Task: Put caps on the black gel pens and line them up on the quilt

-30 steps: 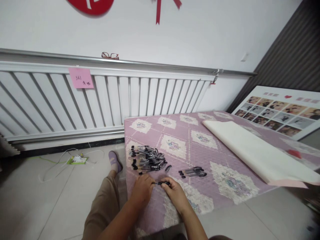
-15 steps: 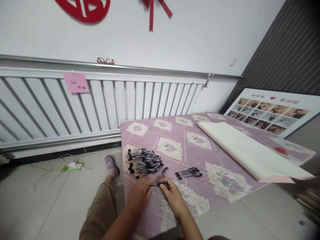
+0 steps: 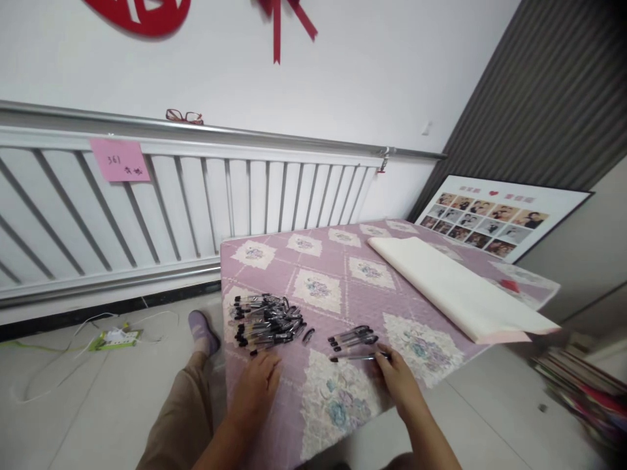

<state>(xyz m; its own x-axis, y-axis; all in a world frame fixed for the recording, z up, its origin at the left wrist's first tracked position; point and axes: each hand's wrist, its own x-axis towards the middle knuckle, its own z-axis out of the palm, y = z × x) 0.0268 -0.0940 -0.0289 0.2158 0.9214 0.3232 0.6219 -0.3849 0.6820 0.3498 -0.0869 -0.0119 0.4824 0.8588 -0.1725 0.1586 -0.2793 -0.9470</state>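
My right hand (image 3: 394, 373) pinches the capped end of a black pen (image 3: 357, 358), which points left just above the purple floral cloth (image 3: 289, 418). Beside it, on the far side, lies a small group of capped black pens (image 3: 351, 337), laid side by side. My left hand (image 3: 259, 382) rests on the cloth at the near edge of a heap of pens (image 3: 267, 323), its fingers lying loosely with nothing seen in them. Between the heap and the small group is a loose black pen cap (image 3: 308, 335).
A large folded cream sheet (image 3: 445, 284) lies across the right part of the cloth-covered table. A framed photo board (image 3: 490, 215) leans at the back right. Behind stands a white radiator (image 3: 298, 196). A power strip (image 3: 116, 337) with cables is on the floor at left.
My right hand has moved right, carrying the pen away from my left hand to beside the small group. The left hand has let go of the pen. The view has shifted slightly.
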